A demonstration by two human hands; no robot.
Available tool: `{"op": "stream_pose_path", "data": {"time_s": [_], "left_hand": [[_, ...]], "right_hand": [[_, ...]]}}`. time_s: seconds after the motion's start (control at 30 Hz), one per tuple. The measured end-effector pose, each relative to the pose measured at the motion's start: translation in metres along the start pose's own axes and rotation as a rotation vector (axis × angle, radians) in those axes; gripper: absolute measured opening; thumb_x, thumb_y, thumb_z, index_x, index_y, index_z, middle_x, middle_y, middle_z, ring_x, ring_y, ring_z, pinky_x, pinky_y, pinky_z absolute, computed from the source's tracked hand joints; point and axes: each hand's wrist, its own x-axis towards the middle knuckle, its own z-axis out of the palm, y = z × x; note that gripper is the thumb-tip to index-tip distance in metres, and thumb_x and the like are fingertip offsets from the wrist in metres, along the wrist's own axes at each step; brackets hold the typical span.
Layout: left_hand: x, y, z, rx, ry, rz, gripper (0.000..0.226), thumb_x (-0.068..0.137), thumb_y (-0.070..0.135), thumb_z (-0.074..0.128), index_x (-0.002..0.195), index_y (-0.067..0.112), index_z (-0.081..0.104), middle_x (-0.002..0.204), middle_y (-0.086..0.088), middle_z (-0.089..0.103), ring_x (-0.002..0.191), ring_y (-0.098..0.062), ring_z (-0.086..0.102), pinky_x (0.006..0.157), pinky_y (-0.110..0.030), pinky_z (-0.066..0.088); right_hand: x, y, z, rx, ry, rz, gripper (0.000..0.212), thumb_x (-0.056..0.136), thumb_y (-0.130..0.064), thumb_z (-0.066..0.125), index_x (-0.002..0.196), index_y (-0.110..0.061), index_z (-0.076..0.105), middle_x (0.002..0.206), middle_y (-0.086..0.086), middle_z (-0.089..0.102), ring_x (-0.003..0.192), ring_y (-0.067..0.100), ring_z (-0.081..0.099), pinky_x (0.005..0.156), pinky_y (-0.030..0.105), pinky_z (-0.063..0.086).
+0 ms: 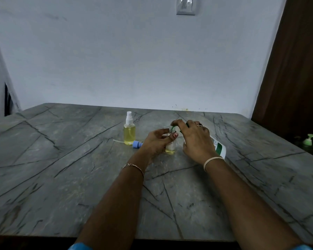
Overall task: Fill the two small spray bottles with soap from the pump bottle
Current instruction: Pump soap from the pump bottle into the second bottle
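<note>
One small spray bottle (129, 131), full of yellow liquid and capped with a white sprayer, stands upright left of my hands. My left hand (156, 141) grips a second small clear bottle (170, 147), uncapped, with a little yellow liquid at its bottom. My right hand (195, 138) holds the white pump bottle (218, 147) with green label, tilted so its mouth meets the small bottle's neck. A blue sprayer cap (136, 144) with its white tube lies on the table beside the full bottle.
The grey marbled table (79, 177) stands against a white wall. A green pump head (309, 139) lies at the far right, beyond the table's edge. A dark wooden panel rises on the right.
</note>
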Motion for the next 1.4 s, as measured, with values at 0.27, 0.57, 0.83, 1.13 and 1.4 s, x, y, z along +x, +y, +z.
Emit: {"op": "stream_pose_path", "data": {"time_s": [0.27,0.57,0.83,1.13,1.4], "left_hand": [[-0.002,0.000,0.001,0.023,0.005,0.004,0.027,0.083,0.022,0.072,0.108,0.018,0.062,0.113,-0.019,0.068,0.105,-0.030,0.066,0.094,-0.050,0.052],[-0.001,-0.003,0.000,0.146,0.017,0.069,0.032,0.078,0.027,0.077,0.106,0.026,0.061,0.111,-0.011,0.070,0.103,-0.022,0.067,0.094,-0.047,0.053],[-0.002,-0.013,0.002,0.675,0.047,0.247,0.079,0.065,0.017,0.086,0.132,0.022,0.043,0.117,-0.002,0.066,0.105,-0.019,0.063,0.093,-0.036,0.052],[0.000,-0.015,0.001,0.605,0.028,0.220,0.073,0.070,0.009,0.082,0.131,0.024,0.044,0.114,-0.006,0.066,0.099,-0.017,0.065,0.092,-0.036,0.054],[0.001,-0.016,0.000,0.613,0.014,0.211,0.079,0.069,0.009,0.083,0.135,0.023,0.042,0.115,-0.005,0.067,0.105,-0.021,0.064,0.095,-0.039,0.052]], "right_hand": [[-0.004,0.005,-0.001,-0.041,-0.029,-0.005,0.080,0.081,-0.005,0.059,0.141,-0.043,0.023,0.116,0.007,0.052,0.115,0.029,0.048,0.097,0.046,0.039],[-0.001,0.001,-0.002,-0.021,-0.020,0.000,0.068,0.082,-0.013,0.061,0.138,-0.035,0.032,0.120,0.008,0.052,0.117,0.030,0.048,0.097,0.047,0.039],[-0.004,0.007,0.000,-0.085,-0.031,-0.002,0.080,0.084,-0.008,0.061,0.143,-0.044,0.020,0.120,0.007,0.051,0.118,0.029,0.047,0.099,0.046,0.039],[0.000,0.001,0.000,-0.057,-0.012,0.002,0.064,0.084,-0.016,0.060,0.139,-0.034,0.032,0.122,0.009,0.052,0.117,0.032,0.049,0.098,0.048,0.040],[-0.003,0.005,0.004,-0.092,-0.003,-0.001,0.077,0.082,-0.007,0.062,0.140,-0.041,0.025,0.118,0.007,0.052,0.115,0.030,0.050,0.097,0.047,0.040]]}}
